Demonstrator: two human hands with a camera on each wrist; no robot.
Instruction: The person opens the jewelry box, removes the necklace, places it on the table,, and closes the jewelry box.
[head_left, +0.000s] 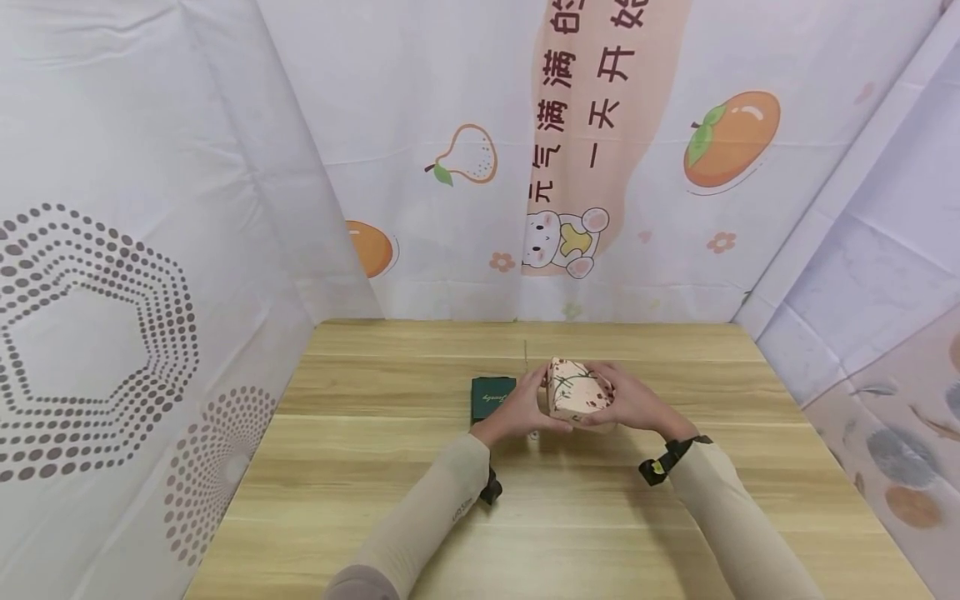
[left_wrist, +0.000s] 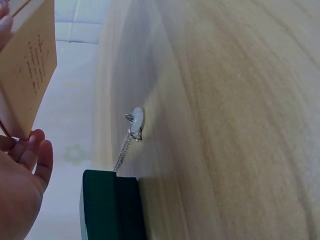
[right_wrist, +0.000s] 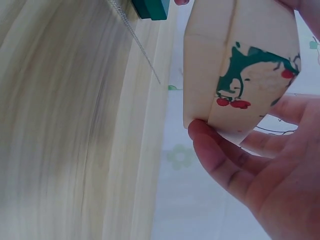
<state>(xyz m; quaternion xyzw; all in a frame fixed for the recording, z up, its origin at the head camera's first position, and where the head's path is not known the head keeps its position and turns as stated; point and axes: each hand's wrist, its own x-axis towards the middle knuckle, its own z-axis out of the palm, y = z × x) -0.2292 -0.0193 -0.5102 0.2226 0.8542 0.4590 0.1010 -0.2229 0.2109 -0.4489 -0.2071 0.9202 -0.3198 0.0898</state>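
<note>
Both hands hold a cream box (head_left: 576, 390) up off the wooden table, printed with green branches and red flowers. My left hand (head_left: 525, 410) grips its left side, fingers at the box's edge in the left wrist view. On the opposite side, my right hand (head_left: 633, 402) pinches it between thumb and fingers. A face with small lines of dark writing (left_wrist: 35, 65) shows in the left wrist view. Beside the left hand lies a small dark green box (head_left: 491, 393) with gold lettering. A silver necklace with a pale pendant (left_wrist: 137, 120) lies on the table, its chain (right_wrist: 137, 40) stretched out.
The wooden table (head_left: 420, 350) ends at a white printed curtain (head_left: 435, 275) at the back. More patterned cloth hangs along the left side (head_left: 247, 333) and the right side (head_left: 847, 317). Black straps (head_left: 667, 461) circle the wrists.
</note>
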